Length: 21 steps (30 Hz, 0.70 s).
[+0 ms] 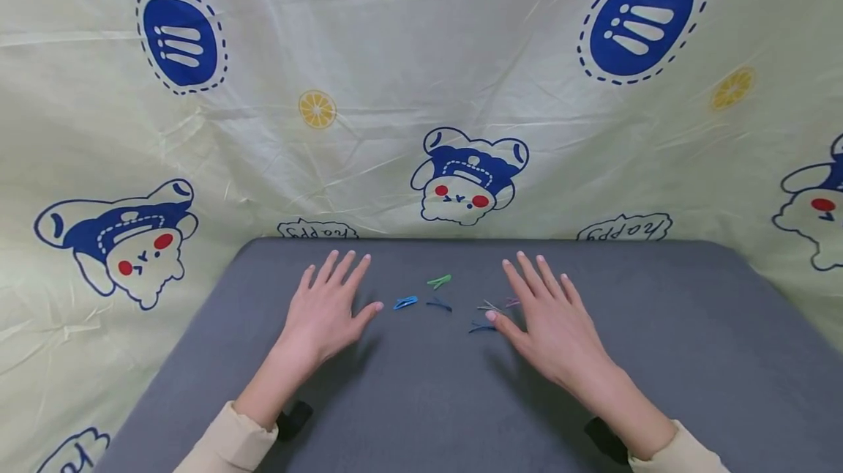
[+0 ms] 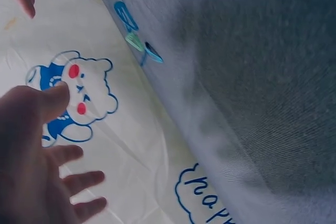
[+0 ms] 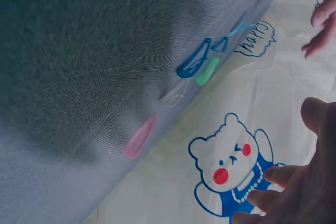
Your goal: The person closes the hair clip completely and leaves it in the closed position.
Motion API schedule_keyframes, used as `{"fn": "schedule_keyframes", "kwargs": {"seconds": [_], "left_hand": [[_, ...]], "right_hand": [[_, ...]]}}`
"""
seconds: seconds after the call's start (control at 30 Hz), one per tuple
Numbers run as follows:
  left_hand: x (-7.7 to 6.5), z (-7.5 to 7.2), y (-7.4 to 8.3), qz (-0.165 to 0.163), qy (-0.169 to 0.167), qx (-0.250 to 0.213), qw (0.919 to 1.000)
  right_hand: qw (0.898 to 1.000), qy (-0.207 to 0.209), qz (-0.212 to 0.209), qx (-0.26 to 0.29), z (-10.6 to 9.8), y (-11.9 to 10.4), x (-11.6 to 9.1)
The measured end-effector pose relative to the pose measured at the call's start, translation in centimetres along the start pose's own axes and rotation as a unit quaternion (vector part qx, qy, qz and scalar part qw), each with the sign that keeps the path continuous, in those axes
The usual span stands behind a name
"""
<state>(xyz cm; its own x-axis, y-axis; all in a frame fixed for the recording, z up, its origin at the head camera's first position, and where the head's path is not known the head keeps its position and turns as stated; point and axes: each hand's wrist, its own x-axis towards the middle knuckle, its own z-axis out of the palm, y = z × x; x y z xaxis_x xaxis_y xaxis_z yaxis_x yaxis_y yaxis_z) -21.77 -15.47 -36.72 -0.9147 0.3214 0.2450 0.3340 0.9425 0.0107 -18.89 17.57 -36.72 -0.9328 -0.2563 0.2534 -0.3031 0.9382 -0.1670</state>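
Observation:
Several small snap hair clips lie scattered on the table between two spread hands. My left hand (image 1: 325, 315) hovers palm down at the left, nearest the light blue hair clip (image 1: 405, 302). Behind that is a green hair clip (image 1: 439, 281), and a dark blue hair clip (image 1: 439, 304) lies beside them. On the other side, my right hand (image 1: 553, 323) is held above the table, its fingers straight and holding nothing. Its thumb partly overlaps a whitish hair clip (image 1: 486, 305) and another blue hair clip (image 1: 483, 327) in the head view. A pink hair clip (image 3: 142, 136) shows fully in the right wrist view.
The dark grey tabletop (image 1: 408, 400) stretches out under both hands. Right behind its far edge hangs a pale curtain (image 1: 382, 165) printed with bears, blue ovals and orange slices. Dark wrist devices (image 1: 294, 420) sit at the sleeve cuffs.

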Motion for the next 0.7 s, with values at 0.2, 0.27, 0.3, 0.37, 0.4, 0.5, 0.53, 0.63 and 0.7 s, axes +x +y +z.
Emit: {"fn": "schedule_keyframes", "kwargs": {"seconds": [0.2,0.27,0.3,0.37,0.4,0.5,0.53,0.63,0.7], "left_hand": [[1.6,0.6,-0.5,0.05,0.043,-0.037,0.9971],[2.1,0.7,-0.7,0.067,0.054,-0.06,0.9945],[2.3,0.7,-0.8,0.074,0.059,-0.071,0.993],[2.8,0.8,-1.0,0.086,0.063,-0.095,0.9898],[3.1,0.9,-1.1,0.091,0.064,-0.108,0.9879],[4.0,1.1,-1.2,0.099,0.057,-0.146,0.9827],[4.2,1.2,-1.3,0.1,0.051,-0.16,0.9807],[5.0,1.5,-1.3,0.094,0.027,-0.203,0.9742],[5.6,1.8,-1.2,0.09,0.012,-0.229,0.9692]], "right_hand": [[1.0,0.014,-0.023,-0.001,0.8,0.0,1.8],[0.999,0.02,-0.03,-0.001,1.1,0.0,2.4],[0.999,0.023,-0.033,-0.001,1.2,-0.1,2.7],[0.999,0.03,-0.042,0.001,1.5,0.0,3.2],[0.998,0.033,-0.047,0.003,1.6,0.0,3.5],[0.997,0.039,-0.065,0.019,1.9,0.2,4.3],[0.996,0.04,-0.072,0.026,2.1,0.3,4.5],[0.995,0.032,-0.087,0.049,2.4,0.4,5.3],[0.993,0.027,-0.094,0.061,2.7,0.5,5.8]]}}
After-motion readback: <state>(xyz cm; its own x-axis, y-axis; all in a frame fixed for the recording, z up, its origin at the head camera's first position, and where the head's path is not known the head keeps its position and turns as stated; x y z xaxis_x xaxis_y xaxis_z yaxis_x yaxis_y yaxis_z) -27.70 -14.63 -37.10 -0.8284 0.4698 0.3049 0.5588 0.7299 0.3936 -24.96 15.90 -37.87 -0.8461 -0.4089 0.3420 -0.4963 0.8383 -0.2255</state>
